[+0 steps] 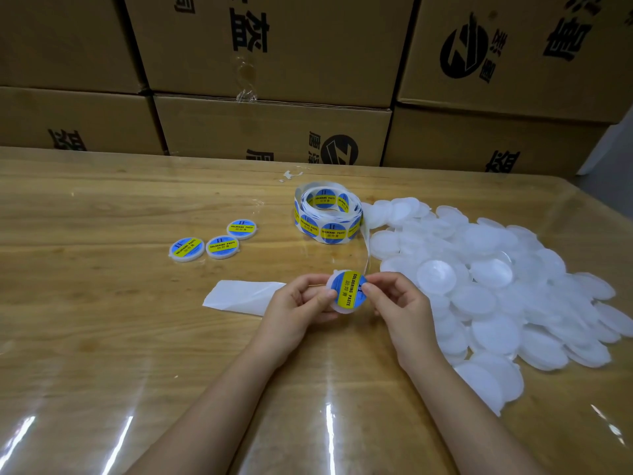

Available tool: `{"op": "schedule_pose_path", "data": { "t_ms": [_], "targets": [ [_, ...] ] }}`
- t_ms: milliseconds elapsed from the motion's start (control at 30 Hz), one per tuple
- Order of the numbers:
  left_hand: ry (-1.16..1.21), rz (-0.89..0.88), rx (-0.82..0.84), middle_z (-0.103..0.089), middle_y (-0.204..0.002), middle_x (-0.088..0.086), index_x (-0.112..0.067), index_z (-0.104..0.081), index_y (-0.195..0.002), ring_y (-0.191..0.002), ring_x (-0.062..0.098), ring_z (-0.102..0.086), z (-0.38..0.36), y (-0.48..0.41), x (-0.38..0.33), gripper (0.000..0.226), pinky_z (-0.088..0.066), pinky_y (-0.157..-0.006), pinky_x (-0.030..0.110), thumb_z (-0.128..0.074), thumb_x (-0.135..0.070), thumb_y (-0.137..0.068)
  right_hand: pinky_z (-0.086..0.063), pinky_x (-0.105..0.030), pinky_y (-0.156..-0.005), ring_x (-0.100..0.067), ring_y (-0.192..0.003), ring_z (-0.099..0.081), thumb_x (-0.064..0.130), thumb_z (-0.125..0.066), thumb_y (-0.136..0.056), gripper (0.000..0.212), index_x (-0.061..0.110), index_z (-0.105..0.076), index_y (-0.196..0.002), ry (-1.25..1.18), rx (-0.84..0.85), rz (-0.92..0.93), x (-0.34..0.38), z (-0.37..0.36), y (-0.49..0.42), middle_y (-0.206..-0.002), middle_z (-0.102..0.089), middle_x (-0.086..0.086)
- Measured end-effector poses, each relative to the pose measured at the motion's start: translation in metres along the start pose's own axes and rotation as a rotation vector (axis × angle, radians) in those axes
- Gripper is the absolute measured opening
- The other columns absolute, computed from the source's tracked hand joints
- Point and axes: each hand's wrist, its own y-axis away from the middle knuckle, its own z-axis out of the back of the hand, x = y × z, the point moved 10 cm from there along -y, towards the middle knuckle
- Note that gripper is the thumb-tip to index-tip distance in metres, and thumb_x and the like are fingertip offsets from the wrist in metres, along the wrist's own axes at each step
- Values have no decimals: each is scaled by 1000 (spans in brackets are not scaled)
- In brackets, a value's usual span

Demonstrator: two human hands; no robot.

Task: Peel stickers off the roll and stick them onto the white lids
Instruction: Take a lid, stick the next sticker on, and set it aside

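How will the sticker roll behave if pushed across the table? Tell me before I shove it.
The sticker roll lies flat on its side, so it would probably slide, not roll. Its windings look loose and the backing strip trails off it, so it may deform or unwind. The glossy table likely lets it slip easily.

I note a wood-grain table (102, 207) under glossy clear film filling the lower frame, streaks of light glare at bottom left, stacked brown cardboard boxes (274, 46) with black print across the top, grey wall sliver (613, 156) at right edge.
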Motion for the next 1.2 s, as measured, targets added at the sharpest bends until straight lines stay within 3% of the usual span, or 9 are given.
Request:
{"op": "schedule_pose_path", "data": {
  "t_ms": [233, 467, 1200],
  "targets": [
    [-3, -4, -17, -74, -90, 8, -12, -62, -105, -84, 20, -71, 3, -1, 1, 29, -57, -69, 27, -64, -21, -78, -45, -12, -61, -2, -66, -59, 7, -69, -83, 21, 28, -72, -78, 44, 15, 7, -1, -1, 0, -76, -71, 6],
    [-17, -8, -21, -75, -89, 6, -12, -62, -104, -81, 17, -71, 4, -1, 1, 17, -55, -66, 23, -59, -7, -88, -47, -14, -65, -5, -70, -60, 9, -69, -84, 26, 34, -71, -78, 68, 21, 5, -2, -2, 0, -77, -71, 7],
    [-67, -25, -36, -75, -88, 5, -13, -63, -100, -80, 16, -71, 1, 1, -3, 16, -54, -64, 20, -60, -3, -88, -46, -12, -62, -4, -65, -56, 7, -69, -84, 20, 26, -68, -78, 117, 6, 13, 0, -2, 1, -72, -69, 11]
  ]
}}
